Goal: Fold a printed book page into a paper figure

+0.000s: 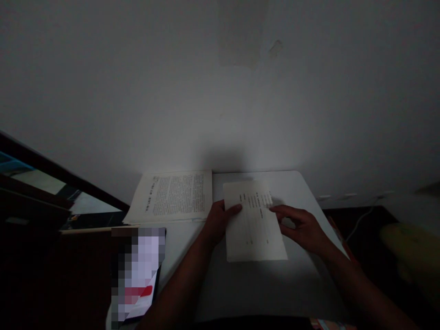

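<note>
My left hand (220, 222) grips the left side of a printed sheet of paper (254, 233), thumb lying on top and fingers hidden beneath. The sheet is held over the white table, and its lines of print run sideways. Whether it is a single sheet or several pages, I cannot tell. At the sheet's right edge is my right hand (302, 227), its index fingertip touching the paper. The thumb and index finger of that hand are apart, with a gap between them. Left of my left hand, an open book (175, 195) shows a page of dense print.
A white table (285, 183) stands against a grey wall (220, 91). A lit screen device (146, 270), partly pixelated, lies at the table's left edge. On the right are a pale cable (360, 222) and a blurred yellowish object (409, 247).
</note>
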`<state>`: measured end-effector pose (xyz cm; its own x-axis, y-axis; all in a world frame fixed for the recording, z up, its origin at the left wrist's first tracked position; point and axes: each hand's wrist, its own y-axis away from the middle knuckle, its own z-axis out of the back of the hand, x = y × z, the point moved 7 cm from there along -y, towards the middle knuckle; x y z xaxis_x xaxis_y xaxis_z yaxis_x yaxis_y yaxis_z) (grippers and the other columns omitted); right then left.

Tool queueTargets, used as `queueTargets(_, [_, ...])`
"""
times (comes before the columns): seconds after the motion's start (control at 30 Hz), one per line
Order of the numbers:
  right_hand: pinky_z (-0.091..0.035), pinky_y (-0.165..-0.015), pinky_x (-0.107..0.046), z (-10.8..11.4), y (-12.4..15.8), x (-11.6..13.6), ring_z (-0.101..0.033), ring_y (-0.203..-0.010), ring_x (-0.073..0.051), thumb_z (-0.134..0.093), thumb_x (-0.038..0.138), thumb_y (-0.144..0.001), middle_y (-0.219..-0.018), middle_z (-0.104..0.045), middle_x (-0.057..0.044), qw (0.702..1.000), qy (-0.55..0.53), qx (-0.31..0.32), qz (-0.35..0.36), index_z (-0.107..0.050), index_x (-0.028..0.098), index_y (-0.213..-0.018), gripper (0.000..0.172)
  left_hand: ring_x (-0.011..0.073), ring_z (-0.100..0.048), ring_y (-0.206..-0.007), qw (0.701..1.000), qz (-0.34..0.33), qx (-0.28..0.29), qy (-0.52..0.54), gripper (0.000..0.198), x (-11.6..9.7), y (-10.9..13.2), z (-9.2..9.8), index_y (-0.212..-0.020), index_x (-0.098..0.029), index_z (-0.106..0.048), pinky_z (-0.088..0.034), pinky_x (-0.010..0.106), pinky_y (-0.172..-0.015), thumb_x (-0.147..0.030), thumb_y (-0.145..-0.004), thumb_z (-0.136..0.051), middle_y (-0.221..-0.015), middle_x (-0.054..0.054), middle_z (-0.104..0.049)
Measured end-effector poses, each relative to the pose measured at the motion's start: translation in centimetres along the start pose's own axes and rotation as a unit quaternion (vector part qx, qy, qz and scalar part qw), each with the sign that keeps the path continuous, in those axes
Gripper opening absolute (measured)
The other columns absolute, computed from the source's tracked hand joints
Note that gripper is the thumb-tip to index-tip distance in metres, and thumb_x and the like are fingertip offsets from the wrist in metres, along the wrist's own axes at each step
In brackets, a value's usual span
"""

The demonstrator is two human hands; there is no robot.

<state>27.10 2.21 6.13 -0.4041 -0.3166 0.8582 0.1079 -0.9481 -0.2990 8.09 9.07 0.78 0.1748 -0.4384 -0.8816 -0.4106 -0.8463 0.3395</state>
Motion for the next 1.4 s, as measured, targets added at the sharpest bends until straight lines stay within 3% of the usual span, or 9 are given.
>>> queueTargets(0.13, [-0.054,-0.077,-0.032,-0.3,-0.3,1.0,-0.063,-0.095,-0.021,-0.069,0.027,-0.073,-0.105,-0.066,-0.006,0.998,-0.002,0.049,0.044,-0.068,0.027,-0.099,0.026,0.0202,-0.066,-0.065,1.0,0.017,0.015,0.012,0.031,0.6,0.0,-0.3,-0.087,-0.009,-0.065,-0.052,0.032,-0.06,-0.03,-0.065,-0.073,-0.083,0.011,-0.07])
queueTargets(0.3, [-0.052,-0.083,-0.034,-0.6,-0.4,0.2,-0.062,-0.099,-0.022,-0.072,0.028,-0.07,-0.109,-0.065,-0.006,0.996,-0.065,0.056,0.007,-0.07,0.027,-0.094,0.025,0.0193,-0.065,-0.064,0.998,0.03,0.044,0.026,0.03,1.2,0.3,-1.0,-0.085,-0.009,-0.066,-0.051,0.031,-0.06,-0.029,-0.064,-0.074,-0.083,0.011,-0.07])
queueTargets(0.5, [-0.051,-0.074,-0.031,-0.1,0.0,-0.8,-0.064,-0.084,-0.02,-0.069,0.031,-0.072,-0.09,-0.069,-0.005,0.994,-0.103,-0.014,-0.038,-0.073,0.023,-0.078,0.011,0.0169,-0.063,-0.053,0.992,0.004,0.122,0.006,0.032,0.7,0.8,-2.2,-0.087,-0.009,-0.065,-0.046,0.023,-0.043,-0.03,-0.065,-0.072,-0.075,0.011,-0.068])
queueTargets(0.6, [-0.049,-0.069,-0.028,0.3,0.0,-0.8,-0.062,-0.075,-0.018,-0.064,0.038,-0.076,-0.074,-0.066,-0.003,0.992,-0.1,-0.053,-0.062,-0.07,0.02,-0.066,0.021,0.0177,-0.062,-0.05,0.982,-0.009,0.188,-0.015,0.033,0.6,1.4,-2.9,-0.087,-0.008,-0.064,-0.042,0.021,-0.036,-0.036,-0.071,-0.064,-0.072,0.012,-0.067])
queueTargets(0.7, [-0.046,-0.063,-0.026,0.4,0.0,-1.0,-0.059,-0.069,-0.017,-0.06,0.043,-0.077,-0.07,-0.064,-0.003,0.986,-0.113,-0.071,-0.101,-0.065,0.018,-0.059,0.032,0.0201,-0.064,-0.058,0.975,-0.024,0.218,-0.039,0.035,0.5,1.6,-2.9,-0.091,-0.007,-0.065,-0.049,0.027,-0.047,-0.037,-0.074,-0.061,-0.072,0.011,-0.067])
queueTargets(0.83, [-0.041,-0.056,-0.024,0.4,0.3,-1.5,-0.052,-0.059,-0.013,-0.059,0.043,-0.078,-0.064,-0.058,-0.001,0.978,-0.135,-0.065,-0.146,-0.06,0.017,-0.057,0.033,0.0225,-0.063,-0.082,0.976,-0.072,0.189,-0.08,0.035,-0.5,1.4,-2.0,-0.099,-0.012,-0.066,-0.048,0.028,-0.07,-0.027,-0.067,-0.069,-0.086,0.008,-0.068])
queueTargets(1.0, [-0.04,-0.057,-0.024,-0.2,0.1,-1.0,-0.051,-0.062,-0.013,-0.059,0.036,-0.08,-0.068,-0.055,-0.001,0.981,-0.141,0.004,-0.132,-0.058,0.016,-0.059,0.029,0.0239,-0.06,-0.093,0.97,-0.068,0.234,0.003,0.046,-1.4,1.6,-2.2,-0.106,-0.013,-0.063,-0.044,0.031,-0.077,-0.042,-0.07,-0.063,-0.103,0.013,-0.065])
queueTargets(1.23, [-0.04,-0.061,-0.025,-2.6,-0.9,0.4,-0.052,-0.065,-0.013,-0.057,0.031,-0.082,-0.068,-0.057,0.0,0.988,-0.052,0.124,-0.081,-0.057,0.017,-0.06,0.026,0.0167,-0.06,-0.076,0.983,-0.073,0.101,-0.136,0.031,-0.8,1.0,-1.7,-0.092,-0.014,-0.067,-0.043,0.026,-0.07,-0.039,-0.073,-0.063,-0.086,0.005,-0.067])
queueTargets(1.4, [-0.046,-0.066,-0.028,-3.1,-2.3,-0.2,-0.059,-0.07,-0.016,-0.061,0.035,-0.078,-0.074,-0.065,-0.002,0.993,-0.026,0.05,-0.103,-0.065,0.019,-0.076,0.017,0.0115,-0.051,-0.059,0.976,-0.123,-0.001,-0.179,0.032,-0.9,0.9,-1.1,-0.07,-0.014,-0.063,-0.037,0.021,-0.054,-0.045,-0.077,-0.057,-0.061,-0.002,-0.057])
